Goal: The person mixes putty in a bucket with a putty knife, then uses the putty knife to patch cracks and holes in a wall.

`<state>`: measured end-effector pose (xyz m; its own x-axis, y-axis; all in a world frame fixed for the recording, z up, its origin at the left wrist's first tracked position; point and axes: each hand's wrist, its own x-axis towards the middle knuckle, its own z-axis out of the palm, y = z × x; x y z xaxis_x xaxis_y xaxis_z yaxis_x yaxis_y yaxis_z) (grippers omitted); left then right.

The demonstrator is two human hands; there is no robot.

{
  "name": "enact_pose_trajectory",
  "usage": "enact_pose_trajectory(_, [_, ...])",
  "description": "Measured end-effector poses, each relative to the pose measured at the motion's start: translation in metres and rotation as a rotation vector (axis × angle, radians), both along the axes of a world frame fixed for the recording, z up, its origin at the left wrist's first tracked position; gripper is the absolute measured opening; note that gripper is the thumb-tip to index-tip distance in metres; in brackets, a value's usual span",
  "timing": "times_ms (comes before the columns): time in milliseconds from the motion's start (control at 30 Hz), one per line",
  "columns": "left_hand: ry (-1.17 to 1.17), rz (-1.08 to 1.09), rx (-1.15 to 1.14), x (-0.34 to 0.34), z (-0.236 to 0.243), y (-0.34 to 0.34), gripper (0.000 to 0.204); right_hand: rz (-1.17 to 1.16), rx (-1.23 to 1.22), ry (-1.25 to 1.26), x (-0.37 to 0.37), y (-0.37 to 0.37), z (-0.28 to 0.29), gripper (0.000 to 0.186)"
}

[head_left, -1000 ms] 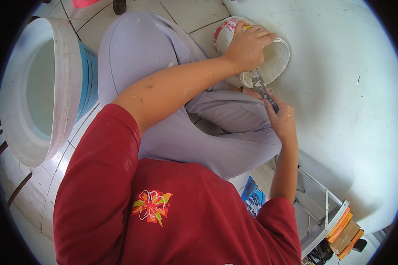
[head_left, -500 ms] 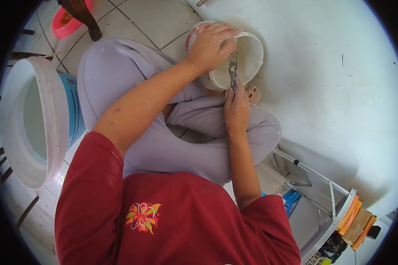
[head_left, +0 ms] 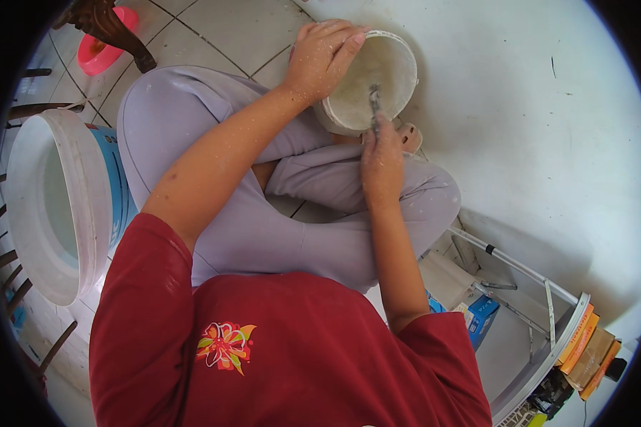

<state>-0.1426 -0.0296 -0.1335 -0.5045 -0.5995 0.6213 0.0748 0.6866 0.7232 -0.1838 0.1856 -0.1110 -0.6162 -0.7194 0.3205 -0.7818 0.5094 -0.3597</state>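
Observation:
A white bucket (head_left: 411, 80) stands tilted between my legs and the wall, its mouth facing me. Pale, whitish matter coats its inside. My left hand (head_left: 326, 58) grips the bucket's left rim, fingers laid over the outside. In my right hand (head_left: 383, 165), closed near the bucket's lower rim, is a narrow dark tool smeared with white (head_left: 375, 99). Its far end points into the bucket; blur hides its exact kind. Specks of white dot my hands and forearms.
To my left stands a big white-and-blue tub (head_left: 85, 206) holding cloudy liquid. A pink bowl (head_left: 108, 43) lies by a carved wooden leg (head_left: 114, 32). The white wall (head_left: 534, 128) rises at my right, above a metal-framed folding table (head_left: 530, 270) and stacked boxes (head_left: 591, 356).
The tool has turned away from my left hand and now reaches into the bucket. My left hand has shifted slightly left along with the bucket, and its thumb has come away from the tool.

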Motion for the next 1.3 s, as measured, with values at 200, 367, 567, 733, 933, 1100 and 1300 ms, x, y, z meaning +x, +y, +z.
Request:
enact_pose_trajectory(200, [0.002, 0.021, -0.014, 0.0, 0.0, 0.001, 0.037, 0.01, 0.049, -0.047, 0.005, 0.001, -0.005, 0.039])
enact_pose_trajectory(367, [-0.007, 0.035, -0.014, -0.001, -0.001, 0.003, 0.037, 0.033, -0.03, -0.015, 0.004, 0.001, -0.001, 0.041])
enact_pose_trajectory(567, [-0.005, 0.017, -0.018, 0.0, 0.001, 0.006, 0.036, 0.119, -0.019, -0.044, -0.017, 0.003, 0.025, 0.034])
enact_pose_trajectory(733, [0.018, 0.034, -0.028, -0.004, 0.001, 0.01, 0.033, 0.106, 0.232, -0.169, -0.064, 0.004, 0.091, 0.03])
enact_pose_trajectory(933, [-0.01, 0.019, -0.021, -0.005, 0.003, 0.01, 0.033, 0.424, 0.665, 0.036, -0.091, -0.044, 0.082, 0.035])
enact_pose_trajectory(1100, [-0.004, -0.004, -0.026, -0.008, 0.0, 0.006, 0.032, 0.462, 0.632, 0.022, -0.111, -0.084, 0.02, 0.029])
enact_pose_trajectory(1300, [-0.015, -0.045, -0.007, -0.004, 0.005, 0.008, 0.03, 0.413, 0.63, -0.105, -0.113, -0.101, 0.037, 0.03])
